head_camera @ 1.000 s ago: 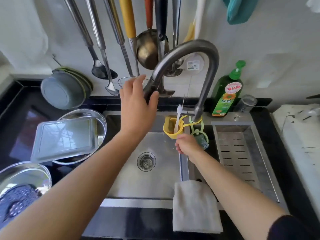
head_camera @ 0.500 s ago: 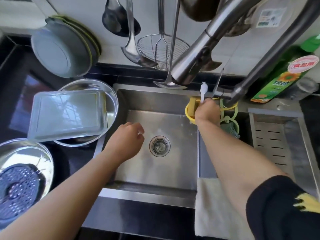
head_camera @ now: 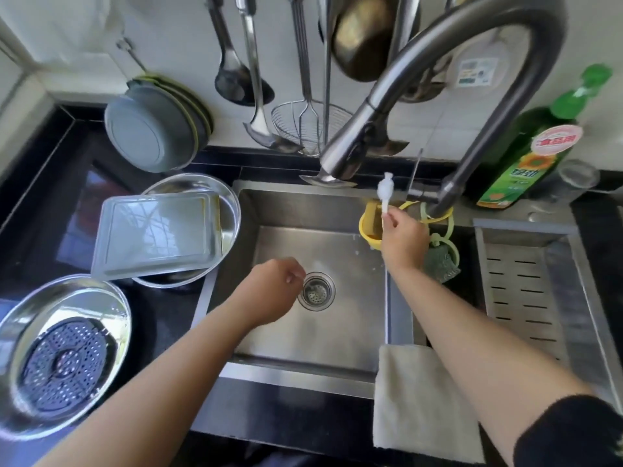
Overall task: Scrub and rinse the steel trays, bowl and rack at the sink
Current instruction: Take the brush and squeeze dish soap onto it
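A rectangular steel tray (head_camera: 156, 232) lies upside down on a round steel tray (head_camera: 229, 203) on the black counter left of the sink (head_camera: 313, 335). Nearer me, a steel bowl (head_camera: 20, 328) holds a perforated round rack (head_camera: 65, 364). My right hand (head_camera: 403, 239) pinches the stem of a white brush (head_camera: 384, 192) standing in a yellow holder (head_camera: 367, 227) at the sink's back right corner. My left hand (head_camera: 273, 291) hovers over the basin beside the drain (head_camera: 317, 291), fingers loosely curled, holding nothing.
The curved faucet (head_camera: 438, 72) arches over the basin. Ladles, a skimmer (head_camera: 310, 126) and a pot hang on the wall. Grey bowls (head_camera: 151, 126) lean at the back left. A green dish soap bottle (head_camera: 526, 160), a green scourer (head_camera: 440, 264), a slotted drain tray (head_camera: 526, 291) and a folded cloth (head_camera: 421, 399) sit right.
My left hand left the faucet spout and dropped over the basin near the drain. My right hand rose to the yellow holder and took the white brush stem. The view tilted down.
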{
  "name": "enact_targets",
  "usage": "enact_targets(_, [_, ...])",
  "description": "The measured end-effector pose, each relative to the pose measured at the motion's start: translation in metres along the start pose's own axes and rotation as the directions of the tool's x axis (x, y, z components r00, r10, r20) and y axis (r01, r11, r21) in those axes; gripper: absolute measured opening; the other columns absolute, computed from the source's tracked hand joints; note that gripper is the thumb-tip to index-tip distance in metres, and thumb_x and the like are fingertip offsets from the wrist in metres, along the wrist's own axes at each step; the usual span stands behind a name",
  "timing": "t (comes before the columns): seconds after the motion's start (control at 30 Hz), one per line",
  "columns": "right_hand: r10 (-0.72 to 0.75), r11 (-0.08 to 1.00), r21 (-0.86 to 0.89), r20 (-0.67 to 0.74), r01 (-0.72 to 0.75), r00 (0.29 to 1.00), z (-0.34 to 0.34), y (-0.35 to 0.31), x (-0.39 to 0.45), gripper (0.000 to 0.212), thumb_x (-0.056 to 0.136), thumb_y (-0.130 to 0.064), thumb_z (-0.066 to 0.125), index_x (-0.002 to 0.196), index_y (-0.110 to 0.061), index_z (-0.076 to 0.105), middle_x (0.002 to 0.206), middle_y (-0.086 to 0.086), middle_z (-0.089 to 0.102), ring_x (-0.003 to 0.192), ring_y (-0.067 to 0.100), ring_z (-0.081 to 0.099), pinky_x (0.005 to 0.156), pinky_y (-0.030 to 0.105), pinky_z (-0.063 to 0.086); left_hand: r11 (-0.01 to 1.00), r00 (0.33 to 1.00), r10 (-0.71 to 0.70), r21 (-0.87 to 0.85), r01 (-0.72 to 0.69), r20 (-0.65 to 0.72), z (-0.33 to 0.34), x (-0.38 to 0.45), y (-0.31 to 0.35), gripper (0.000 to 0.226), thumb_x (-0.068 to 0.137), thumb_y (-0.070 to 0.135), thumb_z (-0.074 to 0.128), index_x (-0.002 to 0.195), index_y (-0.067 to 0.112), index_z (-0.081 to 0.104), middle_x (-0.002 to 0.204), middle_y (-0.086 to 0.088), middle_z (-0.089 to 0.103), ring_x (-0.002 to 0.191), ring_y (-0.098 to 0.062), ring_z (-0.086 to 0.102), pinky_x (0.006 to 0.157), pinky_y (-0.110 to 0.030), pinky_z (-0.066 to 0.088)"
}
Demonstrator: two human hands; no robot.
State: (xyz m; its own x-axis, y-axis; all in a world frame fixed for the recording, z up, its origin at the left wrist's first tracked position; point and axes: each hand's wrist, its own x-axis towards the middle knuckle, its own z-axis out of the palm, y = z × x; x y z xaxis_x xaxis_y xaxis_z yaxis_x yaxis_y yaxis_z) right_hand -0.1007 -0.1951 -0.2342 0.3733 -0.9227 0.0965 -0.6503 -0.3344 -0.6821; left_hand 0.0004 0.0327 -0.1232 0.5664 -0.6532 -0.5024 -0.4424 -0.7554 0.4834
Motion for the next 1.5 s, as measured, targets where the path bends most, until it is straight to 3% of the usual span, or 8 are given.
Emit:
enact_targets(0.27, [-0.131, 0.915, 0.404, 0.272, 0.010, 0.953, -0.169, -0.027, -0.041, 0.020, 0.100, -0.024, 0.063, 0.090, -0.017, 0.079, 0.059, -0.007, 0.063, 0.054, 0.014, 0.057, 0.051, 0.029, 0.044, 0.807, 0.959, 0.233, -0.518, -0.282, -0.159, 0.033, -0.016, 0.158, 0.014, 0.106, 0.029, 0.056, 0.113, 0.029, 0.067, 0.098, 0.018, 0.071, 0.092, 0.001, 0.066, 0.081, -0.016, 0.049])
enact_targets(0.47, [-0.012, 0.967, 0.206, 0.621, -0.149, 0.783, -0.252, 0.014, 0.010, 0.021, 0.102, -0.012, 0.058, 0.087, -0.009, 0.074, 0.069, -0.002, 0.071, 0.052, 0.011, 0.062, 0.053, 0.023, 0.050, 0.741, 0.994, 0.088, -0.671, -0.021, 0.066, 0.059, 0.015, 0.264, 0.018, 0.106, 0.013, 0.049, 0.092, 0.005, 0.059, 0.069, -0.009, 0.060, 0.045, -0.018, 0.056, 0.044, -0.028, 0.044])
enact_targets(0.57, [0.072, 0.991, 0.064, 0.498, -0.119, 0.864, -0.291, 0.040, 0.066, 0.020, 0.103, -0.017, 0.056, 0.100, -0.014, 0.075, 0.086, -0.001, 0.073, 0.066, 0.013, 0.069, 0.068, 0.028, 0.059, 0.852, 0.986, 0.025, -0.520, 0.064, 0.163, 0.064, 0.041, 0.281, 0.020, 0.107, 0.014, 0.045, 0.104, 0.006, 0.063, 0.072, -0.006, 0.054, 0.055, -0.017, 0.050, 0.049, -0.030, 0.043])
enact_targets(0.67, [0.025, 0.998, -0.054, 0.307, -0.009, 0.951, -0.308, 0.038, 0.132, 0.024, 0.104, -0.022, 0.050, 0.107, -0.018, 0.073, 0.104, 0.002, 0.073, 0.091, 0.021, 0.069, 0.085, 0.043, 0.058, 0.773, 0.988, 0.020, -0.629, 0.083, 0.155, 0.065, 0.061, 0.309, 0.019, 0.109, 0.017, 0.041, 0.098, 0.009, 0.054, 0.066, -0.008, 0.054, 0.048, -0.017, 0.045, 0.050, -0.029, 0.038])
enact_targets(0.8, [-0.119, 0.988, -0.085, 0.131, 0.130, 0.984, -0.299, 0.006, 0.203, 0.028, 0.104, -0.013, 0.045, 0.113, -0.007, 0.071, 0.115, 0.013, 0.069, 0.103, 0.030, 0.061, 0.083, 0.034, 0.046, 0.698, 0.995, 0.099, -0.715, -0.049, 0.028, 0.062, 0.079, 0.360, 0.012, 0.110, 0.017, 0.042, 0.105, 0.011, 0.052, 0.069, -0.007, 0.054, 0.051, -0.018, 0.046, 0.051, -0.030, 0.037])
enact_targets(0.97, [-0.088, 0.996, 0.029, 0.358, 0.083, 0.930, -0.276, 0.004, 0.241, 0.035, 0.103, -0.015, 0.053, 0.071, -0.025, 0.063, 0.082, -0.008, 0.058, 0.091, 0.017, 0.054, 0.077, 0.027, 0.039, 0.633, 0.991, 0.037, -0.771, 0.075, 0.126, 0.061, 0.095, 0.391, 0.015, 0.106, 0.013, 0.046, 0.098, 0.011, 0.059, 0.075, -0.006, 0.056, 0.056, -0.017, 0.047, 0.049, -0.025, 0.039])
enact_targets(1.13, [-0.046, 0.985, 0.171, 0.412, -0.028, 0.910, -0.283, 0.011, 0.241, 0.027, 0.104, -0.025, 0.059, 0.125, -0.013, 0.071, 0.119, 0.001, 0.068, 0.103, 0.016, 0.059, 0.100, 0.035, 0.050, 0.525, 0.992, 0.022, -0.846, 0.093, 0.123, 0.065, 0.103, 0.387, 0.019, 0.109, 0.012, 0.040, 0.105, 0.009, 0.058, 0.073, -0.007, 0.058, 0.057, -0.017, 0.048, 0.052, -0.028, 0.040])
enact_targets(1.5, [-0.042, 0.985, 0.169, 0.422, -0.033, 0.906, -0.283, 0.008, 0.237, 0.029, 0.103, -0.022, 0.059, 0.127, -0.009, 0.069, 0.128, 0.010, 0.068, 0.118, 0.024, 0.062, 0.101, 0.032, 0.047, 0.485, 0.992, 0.084, -0.873, 0.039, 0.091, 0.066, 0.102, 0.395, 0.031, 0.109, 0.009, 0.038, 0.089, 0.006, 0.062, 0.068, -0.006, 0.056, 0.054, -0.017, 0.045, 0.053, -0.030, 0.037])
